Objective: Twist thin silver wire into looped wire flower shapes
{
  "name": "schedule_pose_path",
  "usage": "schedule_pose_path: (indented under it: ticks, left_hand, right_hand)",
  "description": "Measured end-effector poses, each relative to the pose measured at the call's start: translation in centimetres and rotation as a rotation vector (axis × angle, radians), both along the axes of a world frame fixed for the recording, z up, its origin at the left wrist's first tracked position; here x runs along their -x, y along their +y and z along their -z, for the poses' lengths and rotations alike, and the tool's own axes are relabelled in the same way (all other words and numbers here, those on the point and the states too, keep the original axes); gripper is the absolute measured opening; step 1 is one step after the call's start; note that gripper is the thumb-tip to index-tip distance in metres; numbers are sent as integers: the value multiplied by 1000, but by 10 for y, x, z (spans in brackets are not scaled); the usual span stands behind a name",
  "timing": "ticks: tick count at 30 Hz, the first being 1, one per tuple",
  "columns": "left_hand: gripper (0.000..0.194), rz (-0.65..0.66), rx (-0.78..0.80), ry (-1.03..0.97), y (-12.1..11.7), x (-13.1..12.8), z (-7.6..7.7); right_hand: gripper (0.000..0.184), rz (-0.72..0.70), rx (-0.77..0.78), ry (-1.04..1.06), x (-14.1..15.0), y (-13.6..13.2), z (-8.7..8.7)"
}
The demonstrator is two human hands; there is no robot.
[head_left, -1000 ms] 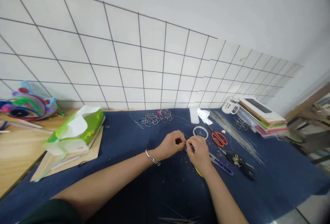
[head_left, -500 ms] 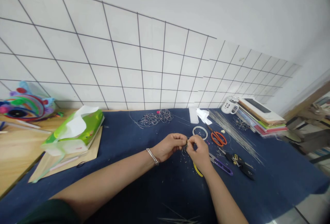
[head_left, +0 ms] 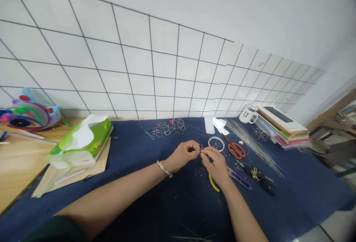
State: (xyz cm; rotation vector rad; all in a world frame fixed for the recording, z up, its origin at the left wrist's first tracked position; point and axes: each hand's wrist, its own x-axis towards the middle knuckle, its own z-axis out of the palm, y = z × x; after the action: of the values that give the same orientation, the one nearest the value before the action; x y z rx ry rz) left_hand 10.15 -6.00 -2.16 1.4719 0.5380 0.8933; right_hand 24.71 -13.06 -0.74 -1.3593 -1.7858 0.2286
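Observation:
My left hand [head_left: 184, 154] and my right hand [head_left: 215, 164] meet over the dark blue cloth [head_left: 155, 205], fingertips pinched together on a small piece of thin wire [head_left: 200, 151]. The piece is too small to make out in detail. A silver bangle [head_left: 164, 169] sits on my left wrist. A yellow-handled tool [head_left: 213, 183] lies on the cloth under my right wrist. Just beyond my fingers lies a white ring [head_left: 216, 143].
Orange scissors [head_left: 236, 149], purple snips [head_left: 240, 180] and black pliers [head_left: 260, 177] lie right of my hands. A tangle of wire [head_left: 167, 127] and a bundle of straight wires [head_left: 251, 141] lie behind. A green tissue pack [head_left: 82, 141] sits left, a mug [head_left: 247, 114] and stacked books [head_left: 283, 127] right.
My hands stayed pinched together in nearly the same place; the fingers shifted slightly on the wire piece between them.

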Motion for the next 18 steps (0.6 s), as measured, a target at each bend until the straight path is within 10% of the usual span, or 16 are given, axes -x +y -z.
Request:
schedule_pose_path:
  ticks: [18]
  left_hand:
    - [9, 40, -188, 74, -3, 4, -8]
  right_hand:
    - [20, -57, 143, 204, -2, 0, -3]
